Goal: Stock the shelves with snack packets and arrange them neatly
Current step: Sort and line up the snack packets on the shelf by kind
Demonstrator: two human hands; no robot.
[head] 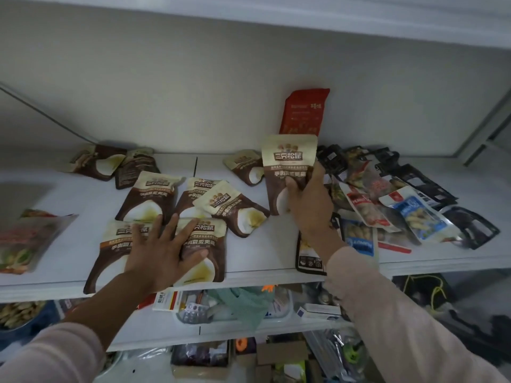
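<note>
Several brown-and-cream snack packets lie scattered flat on the white shelf (249,261). My left hand (163,250) rests with spread, straight fingers on two front packets, one at the left (110,244) and one at the right (206,244). My right hand (307,205) grips the lower part of another brown-and-cream packet (289,161) and holds it upright above the shelf. A red packet (304,111) leans against the back wall behind it. Two more packets (102,161) lie at the back left.
A heap of mixed packets, blue, red and black (401,200), covers the shelf's right side. A colourful bag (27,239) lies at the left edge. The shelf below holds boxes, blister packs and a green cloth (243,302). Another shelf board (304,15) runs close overhead.
</note>
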